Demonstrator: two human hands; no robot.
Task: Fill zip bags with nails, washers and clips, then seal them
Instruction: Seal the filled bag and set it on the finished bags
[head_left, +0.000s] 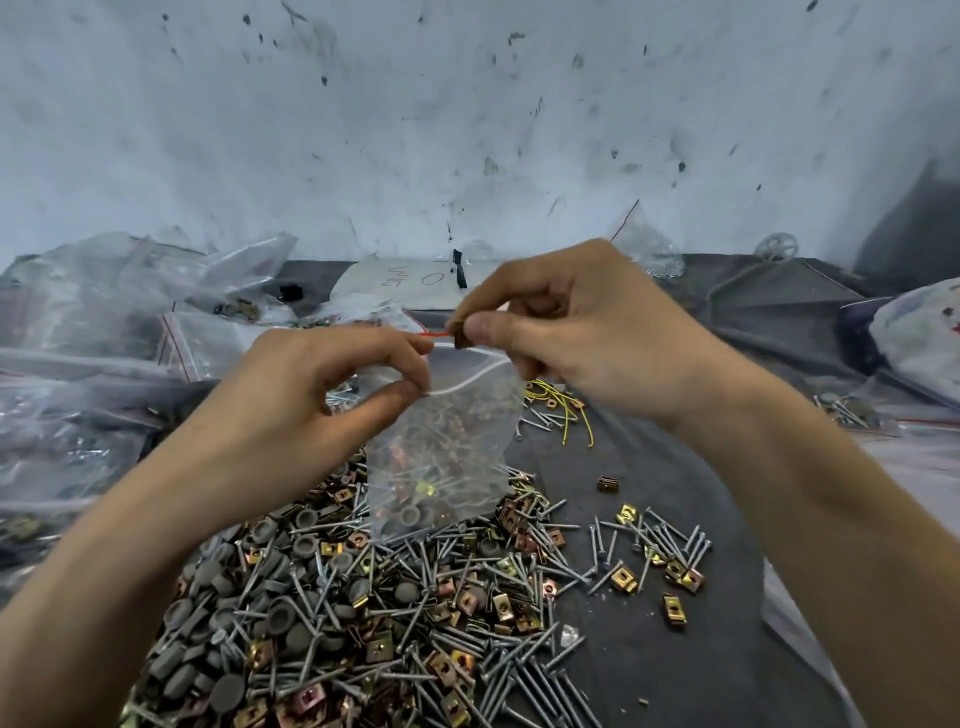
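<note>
Zip bag (447, 457): clear, held upright in the air just above the heap, its bottom corner nearly touching the loose parts. Mouth open, red zip strip (436, 335) unpressed, so not yet sealed. Contents visible through the plastic: a mix of nails, brass-coloured clips and at least one grey washer, filling roughly the lower half. Left hand (311, 395): thumb and forefinger pinch the near lip of the bag and pull it open. Right hand (582, 332): thumb and forefinger pinch a small dark clip (460, 338) right at the mouth; the lower fingers are curled behind the far lip, though whether they grip it I cannot tell. Judgement: filling of this bag is well under way, one clip about to go in; closing the zip remains. Below, on the dark cloth (649, 519), a large supply is left: nails (415, 597), washers (280, 618) and brass clips (623, 579), heaped and scattered. To the left a stack of filled bags (104, 322) suggests earlier lots are finished. Yellow wire (561, 410) lies just beyond the bag. A stained wall (467, 130) stands behind.
</note>
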